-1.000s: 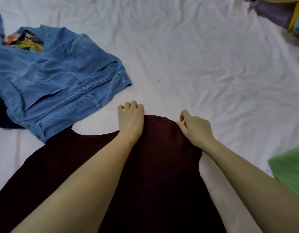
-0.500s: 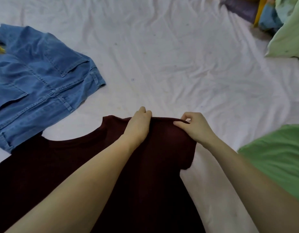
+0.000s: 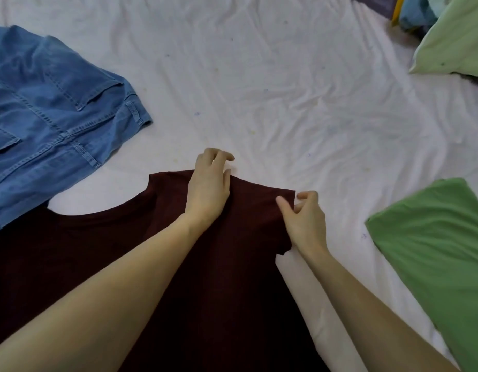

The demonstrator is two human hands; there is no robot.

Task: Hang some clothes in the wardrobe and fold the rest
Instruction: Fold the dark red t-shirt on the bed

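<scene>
Maroon T-shirt (image 3: 211, 277) is lying spread on the white bedsheet (image 3: 272, 84), its neckline curving toward the left and one sleeve reaching the farthest. The left hand (image 3: 209, 187) is resting palm-down on that sleeve's upper edge, fingers loosely bent past the hem and gripping nothing. The right hand (image 3: 307, 218) is pinching the sleeve's right corner between thumb and forefinger, the other fingers curling above the sheet.

Blue denim shorts (image 3: 52, 114) are lying at the left, their lower edge touching the shirt's shoulder. A green garment (image 3: 434, 253) is lying at the right edge, apart from the shirt with a strip of sheet between. A pale green pillow (image 3: 458, 38) is sitting in the upper right corner. Wrinkled open sheet is stretching wide beyond the hands, between the shorts and the pillow.

Compared with half a second earlier, the sleeve is lying flatter and wider, the left hand is sitting further over its edge, and the right hand is pinching further out at the corner.
</scene>
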